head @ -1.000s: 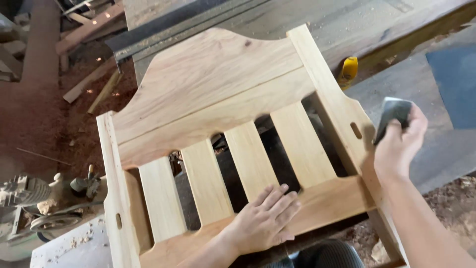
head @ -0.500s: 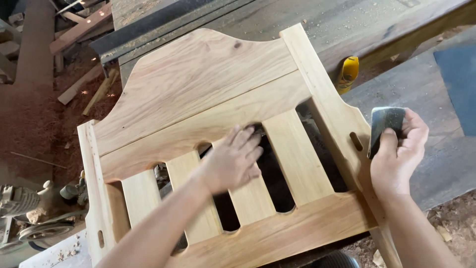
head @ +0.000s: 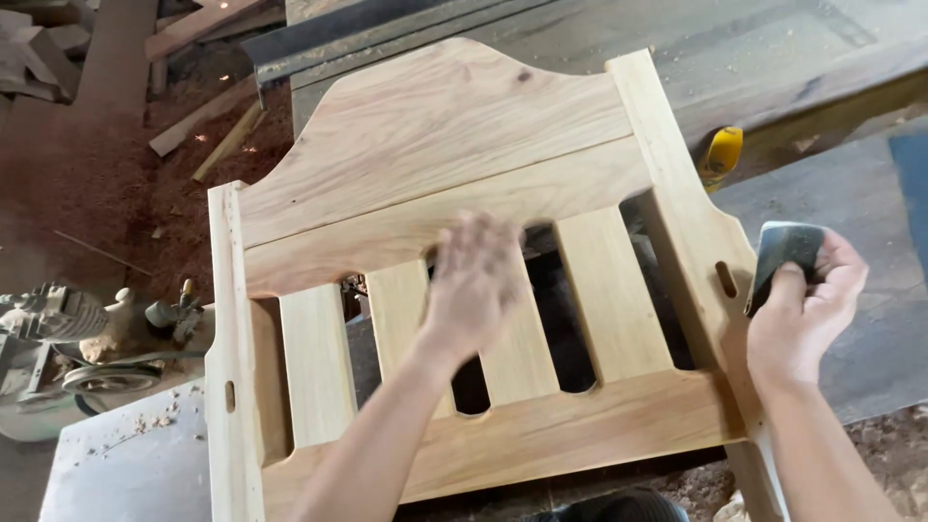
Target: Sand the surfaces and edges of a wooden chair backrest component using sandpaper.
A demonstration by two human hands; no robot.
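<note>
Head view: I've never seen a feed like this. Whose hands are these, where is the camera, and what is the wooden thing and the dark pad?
The single picture comes from a camera worn on a person's head, looking down at their own two bare hands; no machine is involved. The left hand, blurred, lies open over the slats of an unfinished wooden headboard-like frame: a curved top panel, four upright slats and side posts. The right hand grips a dark sanding pad beside the right post. Around it are a sawdust-covered floor, a yellow object and a motor at left.
</note>
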